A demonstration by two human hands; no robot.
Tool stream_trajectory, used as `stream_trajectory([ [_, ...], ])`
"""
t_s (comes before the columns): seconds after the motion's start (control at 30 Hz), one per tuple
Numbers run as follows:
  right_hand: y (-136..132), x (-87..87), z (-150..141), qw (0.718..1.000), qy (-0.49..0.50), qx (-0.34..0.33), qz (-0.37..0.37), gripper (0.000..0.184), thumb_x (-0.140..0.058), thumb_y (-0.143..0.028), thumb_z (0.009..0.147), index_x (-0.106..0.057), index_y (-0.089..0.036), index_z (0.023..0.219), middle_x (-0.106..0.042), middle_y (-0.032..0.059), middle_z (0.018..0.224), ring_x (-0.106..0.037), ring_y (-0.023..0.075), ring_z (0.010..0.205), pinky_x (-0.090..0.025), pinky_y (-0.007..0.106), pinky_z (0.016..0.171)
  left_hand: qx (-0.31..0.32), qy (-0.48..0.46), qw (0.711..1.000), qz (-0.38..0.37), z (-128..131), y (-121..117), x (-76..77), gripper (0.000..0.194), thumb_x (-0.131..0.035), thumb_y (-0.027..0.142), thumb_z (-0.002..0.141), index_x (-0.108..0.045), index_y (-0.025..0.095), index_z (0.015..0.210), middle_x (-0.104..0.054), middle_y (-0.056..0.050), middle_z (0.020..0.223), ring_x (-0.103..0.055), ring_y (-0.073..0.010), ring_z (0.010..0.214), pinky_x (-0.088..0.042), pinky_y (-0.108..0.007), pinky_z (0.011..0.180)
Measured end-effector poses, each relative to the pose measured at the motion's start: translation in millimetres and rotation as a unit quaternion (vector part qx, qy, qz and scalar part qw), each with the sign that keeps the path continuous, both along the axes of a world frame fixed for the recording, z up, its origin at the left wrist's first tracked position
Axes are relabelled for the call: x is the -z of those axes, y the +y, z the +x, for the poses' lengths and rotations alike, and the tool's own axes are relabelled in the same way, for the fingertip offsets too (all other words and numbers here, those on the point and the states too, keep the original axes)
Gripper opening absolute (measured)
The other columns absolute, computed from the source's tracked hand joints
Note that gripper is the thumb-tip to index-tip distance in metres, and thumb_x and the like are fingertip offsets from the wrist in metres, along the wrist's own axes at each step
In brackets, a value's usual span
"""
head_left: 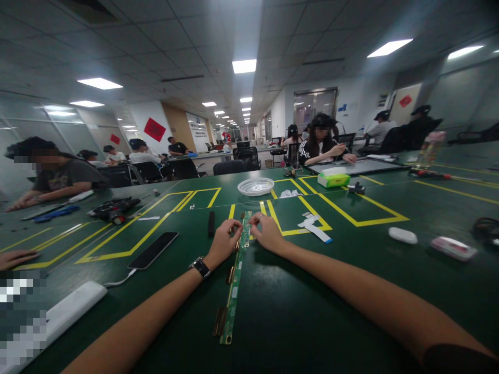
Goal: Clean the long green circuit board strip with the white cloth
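A long, narrow green circuit board (233, 301) lies lengthwise on the green table in front of me, with copper-coloured flex strips along its left edge. My left hand (225, 240), with a watch on the wrist, pinches the board's left edge near its far end. Opposite it, my right hand (268, 232) has its fingertips closed at the right edge of that same end. The fingers partly hide what they grip there. Just left of my left hand is a small black bar (211, 224). White flat ribbon cables (316, 229) lie to the right of my right hand.
Beyond my hands stands a white plastic basket (255, 187). A phone (154, 250) on a cable and a white power strip (58, 317) are at left, near a power drill (115, 209). A green tissue pack (333, 179) lies at right. Other people sit around the table.
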State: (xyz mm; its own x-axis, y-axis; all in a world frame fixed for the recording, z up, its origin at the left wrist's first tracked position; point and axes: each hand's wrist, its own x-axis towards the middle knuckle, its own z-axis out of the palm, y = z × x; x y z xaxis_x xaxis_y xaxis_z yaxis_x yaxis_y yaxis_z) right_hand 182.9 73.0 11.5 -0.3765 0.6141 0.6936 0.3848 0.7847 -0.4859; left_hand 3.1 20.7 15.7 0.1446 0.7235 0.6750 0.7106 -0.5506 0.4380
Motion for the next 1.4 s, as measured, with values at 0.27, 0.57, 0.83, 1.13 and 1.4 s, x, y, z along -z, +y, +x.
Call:
stream_trajectory([
  [0.27,7,4.4,-1,0.996,0.048,0.006,-0.076,0.008,-0.052,-0.014,0.079,-0.056,-0.020,0.078,-0.062,-0.0004,0.076,-0.057,0.0153,0.071,-0.042,0.026,0.071,-0.023,-0.029,0.999,-0.022,-1,1,0.4,0.009,-0.051,0.022,0.090,-0.057,0.019,0.084,-0.060,-0.001,0.079,-0.056,-0.0170,0.071,-0.042,-0.026,0.065],
  [0.57,10,4.2,0,0.987,0.089,0.010,-0.130,0.008,-0.047,-0.018,0.080,-0.050,-0.021,0.073,-0.061,-0.0011,0.071,-0.055,0.0154,0.067,-0.040,0.026,0.067,-0.044,-0.062,0.997,-0.033,-2,2,0.3,0.010,-0.049,0.024,0.090,-0.054,0.020,0.083,-0.058,0.001,0.077,-0.056,-0.0158,0.068,-0.042,-0.025,0.062],
  [0.83,13,5.9,-1,0.980,0.108,0.004,-0.167,0.011,-0.044,-0.020,0.082,-0.043,-0.023,0.072,-0.063,-0.0019,0.072,-0.056,0.0142,0.062,-0.041,0.025,0.064,-0.055,-0.074,0.995,-0.045,-3,2,1.8,0.010,-0.050,0.024,0.091,-0.054,0.020,0.084,-0.057,0.001,0.077,-0.054,-0.0154,0.066,-0.041,-0.026,0.063],
  [1.13,11,5.9,0,0.981,0.089,-0.002,-0.173,0.015,-0.041,-0.016,0.085,-0.042,-0.023,0.072,-0.060,-0.0036,0.064,-0.056,0.0148,0.061,-0.040,0.024,0.062,-0.045,-0.081,0.994,-0.061,-1,-1,-4.2,0.016,-0.045,0.027,0.094,-0.052,0.021,0.082,-0.059,0.001,0.078,-0.057,-0.0165,0.072,-0.042,-0.027,0.069],
  [1.4,8,2.8,0,0.989,0.048,0.000,-0.142,0.025,-0.037,-0.021,0.090,-0.042,-0.023,0.066,-0.050,-0.0037,0.058,-0.049,0.0151,0.057,-0.035,0.025,0.060,-0.037,-0.080,0.993,-0.076,-2,-2,-3.4,0.025,-0.038,0.030,0.099,-0.051,0.021,0.080,-0.062,0.001,0.075,-0.059,-0.0165,0.069,-0.043,-0.027,0.068],
])
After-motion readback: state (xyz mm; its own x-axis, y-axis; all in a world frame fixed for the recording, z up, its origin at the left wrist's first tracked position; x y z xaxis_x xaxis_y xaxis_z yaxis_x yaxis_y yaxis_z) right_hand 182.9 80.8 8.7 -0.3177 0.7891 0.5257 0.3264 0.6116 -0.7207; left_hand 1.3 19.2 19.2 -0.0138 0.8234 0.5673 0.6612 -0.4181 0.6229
